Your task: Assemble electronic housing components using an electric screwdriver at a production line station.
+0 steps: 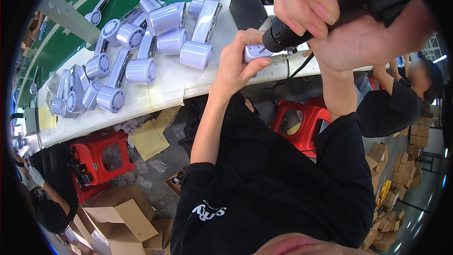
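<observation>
My left hand (239, 59) is closed round a lavender plastic housing (253, 54), whose end face with small holes is turned toward the tool. My right hand (344, 49) grips a black power screwdriver (279, 36), its fingers and thumb wrapped about the body. The driver's bit meets the end face of the housing, or comes very near it; I cannot tell which. To the left on the white bench (163, 82) lie several lavender hair-dryer-shaped devices (197, 54), each with a round head and a straight handle.
A dark panel (247, 2) stands behind my left hand, and a black cable (299, 68) hangs over the bench edge. Red stools (302, 125) and open cardboard boxes (120, 215) are below. Co-workers sit at right (391, 104) and far left (49, 203).
</observation>
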`<move>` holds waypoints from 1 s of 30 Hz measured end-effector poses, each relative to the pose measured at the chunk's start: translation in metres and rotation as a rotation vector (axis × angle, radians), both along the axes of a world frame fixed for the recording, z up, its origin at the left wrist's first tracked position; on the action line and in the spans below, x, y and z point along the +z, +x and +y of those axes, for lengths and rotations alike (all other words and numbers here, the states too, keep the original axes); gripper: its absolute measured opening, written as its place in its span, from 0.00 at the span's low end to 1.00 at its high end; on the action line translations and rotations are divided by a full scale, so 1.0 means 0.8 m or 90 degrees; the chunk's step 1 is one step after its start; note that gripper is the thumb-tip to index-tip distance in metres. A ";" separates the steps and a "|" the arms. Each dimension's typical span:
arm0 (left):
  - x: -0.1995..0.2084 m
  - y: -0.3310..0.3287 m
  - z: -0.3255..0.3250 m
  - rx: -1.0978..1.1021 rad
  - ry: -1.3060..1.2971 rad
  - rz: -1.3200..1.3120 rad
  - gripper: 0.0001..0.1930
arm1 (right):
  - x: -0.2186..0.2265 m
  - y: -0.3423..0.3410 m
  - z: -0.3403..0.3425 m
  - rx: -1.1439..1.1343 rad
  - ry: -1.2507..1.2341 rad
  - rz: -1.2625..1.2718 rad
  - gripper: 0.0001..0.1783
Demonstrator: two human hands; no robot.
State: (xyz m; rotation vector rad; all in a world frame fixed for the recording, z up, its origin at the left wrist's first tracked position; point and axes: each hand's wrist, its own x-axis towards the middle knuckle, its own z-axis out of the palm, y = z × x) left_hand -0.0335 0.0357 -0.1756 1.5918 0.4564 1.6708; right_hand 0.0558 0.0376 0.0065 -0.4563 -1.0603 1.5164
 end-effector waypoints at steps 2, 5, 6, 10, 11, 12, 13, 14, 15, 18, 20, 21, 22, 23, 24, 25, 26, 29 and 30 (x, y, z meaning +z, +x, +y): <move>-0.001 -0.002 -0.001 0.008 -0.007 0.003 0.19 | 0.001 -0.005 0.001 0.001 -0.028 0.004 0.34; -0.001 -0.002 0.000 0.012 -0.007 0.007 0.19 | 0.008 0.002 0.000 -0.008 -0.066 0.012 0.34; -0.001 -0.003 -0.001 0.019 -0.007 0.009 0.19 | 0.008 -0.001 -0.001 -0.009 -0.079 0.015 0.34; 0.001 -0.001 0.000 0.024 -0.011 0.024 0.20 | 0.016 -0.006 -0.002 -0.024 -0.126 0.028 0.34; 0.002 0.000 0.000 0.023 -0.014 0.030 0.21 | 0.019 -0.001 -0.004 -0.029 -0.138 0.031 0.33; 0.004 0.001 -0.001 0.019 -0.012 0.030 0.21 | 0.021 -0.001 -0.006 -0.036 -0.150 0.034 0.33; 0.004 -0.003 -0.004 0.020 -0.045 0.048 0.23 | 0.021 -0.005 -0.005 -0.033 -0.164 0.038 0.33; 0.005 -0.006 -0.007 0.020 -0.079 0.066 0.24 | 0.021 -0.008 -0.006 -0.031 -0.178 0.042 0.33; 0.005 -0.008 -0.009 0.020 -0.112 0.083 0.26 | 0.022 -0.009 -0.006 -0.030 -0.192 0.045 0.33; 0.009 -0.004 -0.008 0.048 -0.058 0.056 0.29 | 0.023 -0.013 -0.006 -0.034 -0.233 0.055 0.33; 0.010 -0.002 -0.006 0.057 -0.029 0.043 0.30 | 0.026 -0.015 -0.007 -0.041 -0.259 0.061 0.33; 0.008 -0.001 -0.006 0.058 -0.031 0.048 0.30 | 0.026 -0.015 -0.008 -0.044 -0.273 0.064 0.32; 0.005 0.000 -0.006 0.059 -0.033 0.053 0.31 | 0.027 -0.015 -0.010 -0.047 -0.287 0.067 0.32; 0.005 0.000 -0.005 0.060 -0.033 0.059 0.31 | 0.028 -0.016 -0.009 -0.049 -0.299 0.071 0.32; 0.005 0.000 -0.005 0.060 -0.032 0.060 0.31 | 0.030 -0.017 -0.010 -0.050 -0.312 0.074 0.32; 0.005 0.000 -0.005 0.061 -0.039 0.060 0.31 | 0.031 -0.018 -0.010 -0.052 -0.325 0.077 0.32; 0.005 0.000 -0.006 0.061 -0.046 0.060 0.30 | 0.032 -0.021 -0.010 -0.055 -0.339 0.081 0.32; 0.000 -0.003 -0.004 0.055 -0.056 0.061 0.28 | 0.036 -0.022 -0.010 -0.059 -0.378 0.091 0.32; -0.001 -0.004 -0.003 0.049 -0.061 0.062 0.28 | 0.038 -0.023 -0.011 -0.059 -0.390 0.096 0.32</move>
